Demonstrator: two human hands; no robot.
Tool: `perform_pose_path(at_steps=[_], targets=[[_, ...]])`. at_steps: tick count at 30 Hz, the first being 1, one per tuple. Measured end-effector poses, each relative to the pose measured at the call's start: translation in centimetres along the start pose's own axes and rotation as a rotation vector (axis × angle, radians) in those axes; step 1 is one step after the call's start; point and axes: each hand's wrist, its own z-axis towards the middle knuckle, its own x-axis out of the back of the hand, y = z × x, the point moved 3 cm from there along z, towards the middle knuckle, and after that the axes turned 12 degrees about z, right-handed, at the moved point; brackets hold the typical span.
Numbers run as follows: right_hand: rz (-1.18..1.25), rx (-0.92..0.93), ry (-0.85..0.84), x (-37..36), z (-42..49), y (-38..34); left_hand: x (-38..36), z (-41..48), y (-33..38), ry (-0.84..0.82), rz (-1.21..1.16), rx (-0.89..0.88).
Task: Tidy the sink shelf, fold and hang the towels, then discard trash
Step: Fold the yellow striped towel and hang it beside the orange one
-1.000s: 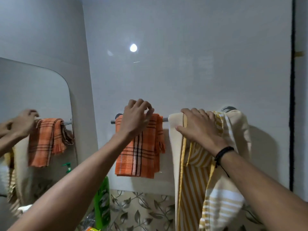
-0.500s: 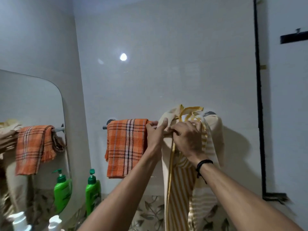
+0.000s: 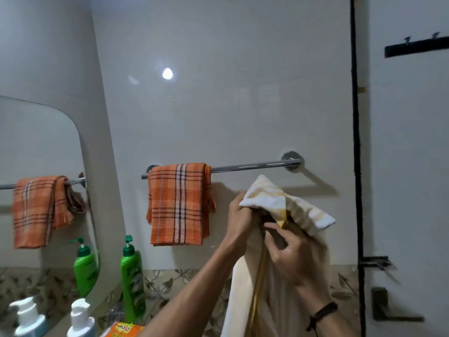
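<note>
The left hand gripped the bunched top of the yellow towel, and the right hand pinched its edge, probably to find a fold line. The towel hung just below the rail, not on it, beside the orange towel.

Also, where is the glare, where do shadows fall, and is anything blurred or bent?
Head view: round glare spot on the wall tile; towel bar shadow falls below it, to the right; yellow striped towel slightly blurred; wide lens curves the left wall corner.
</note>
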Motion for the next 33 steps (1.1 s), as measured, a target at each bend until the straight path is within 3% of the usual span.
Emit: perform_pose_path(at_steps=[4,7,10,14,18,23,25,29,33], targets=[[0.014,0.034,0.184,4.1,-1.6,0.1,-3.0,-1.1,0.1,-0.109,-0.031,0.035],[-0.198,0.094,0.389,7.7,-1.9,1.1,-4.8,-1.8,0.4,-0.163,-0.065,0.120],[-0.327,0.025,0.522,11.3,-1.7,1.0,-6.7,-2.1,-0.2,-0.146,-0.077,0.201],[-0.311,-0.033,0.445,15.6,-0.8,1.4,-10.2,-3.5,-1.0,-0.290,-0.043,0.156],[0.191,-0.305,0.426,18.4,-0.1,2.6,-13.9,-5.1,-1.1,-0.321,-0.065,0.102],[0.064,-0.288,0.338,22.8,-1.3,2.9,-18.1,-6.1,-1.0,-0.168,-0.102,0.074],[-0.034,-0.302,0.387,25.1,-1.0,2.9,-19.5,-6.7,-1.7,-0.080,-0.132,0.102],[-0.090,-0.503,0.572,31.4,-0.4,3.1,-22.3,-8.4,-3.8,0.079,-0.282,0.187],[-0.019,-0.622,0.600,35.9,-0.8,3.4,-26.0,-11.4,-6.1,0.005,-0.295,0.295]])
